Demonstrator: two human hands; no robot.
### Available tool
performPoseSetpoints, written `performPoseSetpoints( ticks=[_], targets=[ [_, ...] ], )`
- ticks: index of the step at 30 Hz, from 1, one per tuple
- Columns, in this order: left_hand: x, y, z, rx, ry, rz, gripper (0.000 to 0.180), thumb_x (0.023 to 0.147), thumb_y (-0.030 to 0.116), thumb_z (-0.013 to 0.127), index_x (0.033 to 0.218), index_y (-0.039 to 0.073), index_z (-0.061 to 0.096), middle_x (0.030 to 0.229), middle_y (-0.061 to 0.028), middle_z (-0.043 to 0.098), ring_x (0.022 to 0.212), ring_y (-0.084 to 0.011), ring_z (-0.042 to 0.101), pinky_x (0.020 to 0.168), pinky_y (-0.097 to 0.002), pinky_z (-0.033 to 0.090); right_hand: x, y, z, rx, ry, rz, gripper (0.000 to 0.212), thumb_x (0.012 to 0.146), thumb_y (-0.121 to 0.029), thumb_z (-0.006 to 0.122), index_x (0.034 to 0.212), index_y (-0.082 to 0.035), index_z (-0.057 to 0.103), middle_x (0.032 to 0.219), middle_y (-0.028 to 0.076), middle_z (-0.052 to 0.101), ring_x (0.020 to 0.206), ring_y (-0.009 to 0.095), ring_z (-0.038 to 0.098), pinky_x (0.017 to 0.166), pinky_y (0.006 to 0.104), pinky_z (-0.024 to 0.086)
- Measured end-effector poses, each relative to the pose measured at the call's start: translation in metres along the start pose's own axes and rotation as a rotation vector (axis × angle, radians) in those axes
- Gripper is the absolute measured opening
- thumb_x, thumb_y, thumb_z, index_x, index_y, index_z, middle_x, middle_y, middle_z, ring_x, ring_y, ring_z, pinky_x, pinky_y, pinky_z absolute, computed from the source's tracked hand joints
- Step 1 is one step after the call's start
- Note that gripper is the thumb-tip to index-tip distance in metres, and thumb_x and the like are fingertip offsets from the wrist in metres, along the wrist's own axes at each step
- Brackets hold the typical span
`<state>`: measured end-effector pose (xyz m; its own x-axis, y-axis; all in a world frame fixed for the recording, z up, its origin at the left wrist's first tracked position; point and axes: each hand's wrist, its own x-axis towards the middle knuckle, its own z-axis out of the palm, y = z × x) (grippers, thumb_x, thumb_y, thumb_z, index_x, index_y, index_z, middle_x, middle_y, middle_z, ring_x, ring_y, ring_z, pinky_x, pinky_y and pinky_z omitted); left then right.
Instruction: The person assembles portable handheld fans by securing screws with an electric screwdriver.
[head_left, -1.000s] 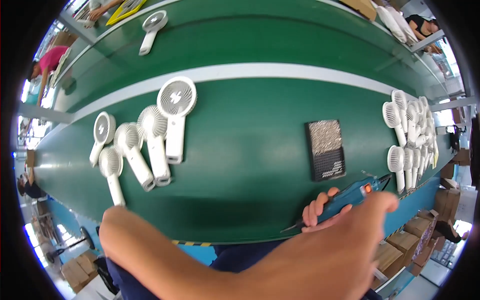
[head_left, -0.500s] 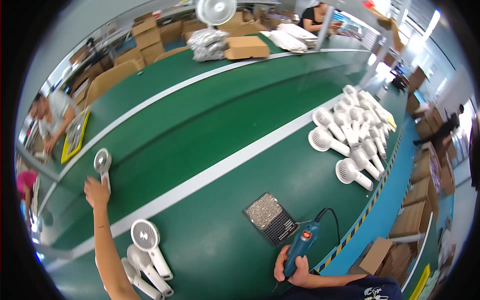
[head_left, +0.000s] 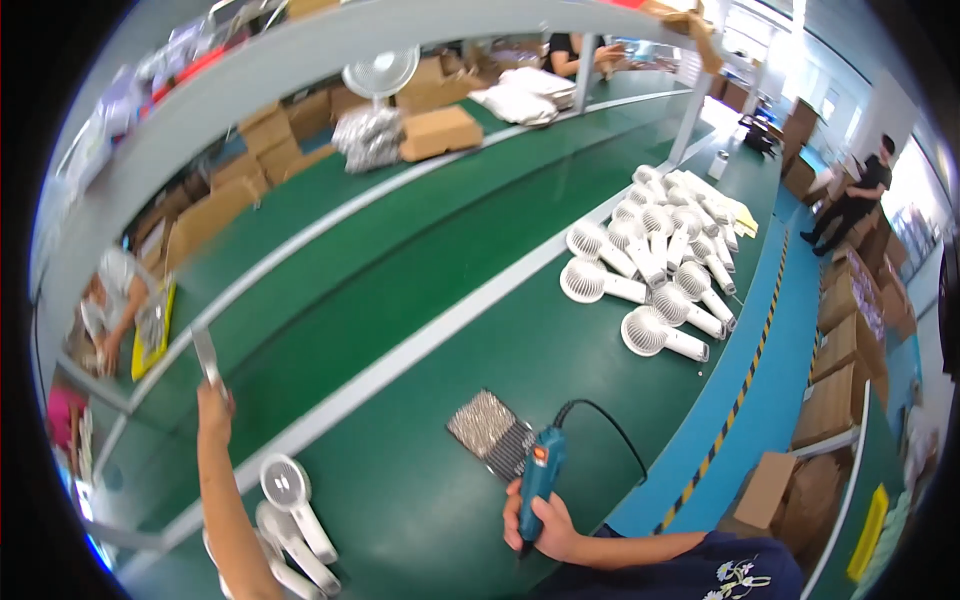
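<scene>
My left hand grips a white handheld fan over the far left of the green table. The fan is seen edge-on, so its grille is hidden. Below that forearm lies a small group of similar white fans, partly covered by the arm. In my right hand is a teal electric screwdriver with a black cord, its tip pointing down toward me. Just beyond the screwdriver sits a black perforated tray of small metal screws, partly filled.
A pile of white handheld fans covers the right side of the table. A metal strip crosses the tabletop. Farther off are a cardboard box, a wrapped silver bundle and co-workers. Cartons line the right aisle.
The fan in my left hand has turned from face-up to edge-on and looks raised. My view has shifted, and the screwdriver now points more upright, still held in my right hand.
</scene>
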<state>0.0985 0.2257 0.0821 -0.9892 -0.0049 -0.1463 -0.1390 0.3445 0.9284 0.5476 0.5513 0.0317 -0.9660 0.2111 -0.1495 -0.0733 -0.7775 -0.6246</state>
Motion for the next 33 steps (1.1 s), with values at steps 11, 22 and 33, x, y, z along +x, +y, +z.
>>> performPoseSetpoints(
  ticks=[11,22,33],
  targets=[
    [-0.311,0.021,0.172,-0.946,-0.462,0.020,0.041,0.092,0.029,0.052,0.122,0.003,0.041,0.094,-0.0051,0.047,0.080,-0.0150,0.046,0.067,-0.0270,0.039,0.051,-0.070,0.018,-0.144,-0.232,-0.471,0.071,0.085,-0.074,0.027,0.117,-0.012,0.040,0.069,0.005,0.048,0.052,0.018,0.049,0.048,0.0333,0.043],
    [-0.323,0.007,0.244,-1.183,-0.398,-0.157,0.027,0.098,0.028,0.037,0.113,0.007,0.043,0.077,-0.0022,0.043,0.058,-0.0092,0.039,0.046,-0.0226,0.030,0.135,-0.106,0.035,-0.262,-0.470,-0.641,0.089,0.076,-0.084,0.029,0.121,-0.009,0.042,0.068,0.005,0.049,0.044,0.014,0.044,0.042,0.0285,0.038],
    [-0.322,0.006,0.238,-1.135,-0.438,-0.223,0.019,0.096,0.021,0.047,0.107,0.005,0.046,0.072,-0.0021,0.044,0.050,-0.0088,0.038,0.045,-0.0242,0.029,0.141,-0.097,0.010,-0.208,-0.255,-0.667,0.082,0.079,-0.082,0.027,0.118,-0.013,0.048,0.063,0.004,0.046,0.039,0.014,0.040,0.038,0.0303,0.035]
  ],
)
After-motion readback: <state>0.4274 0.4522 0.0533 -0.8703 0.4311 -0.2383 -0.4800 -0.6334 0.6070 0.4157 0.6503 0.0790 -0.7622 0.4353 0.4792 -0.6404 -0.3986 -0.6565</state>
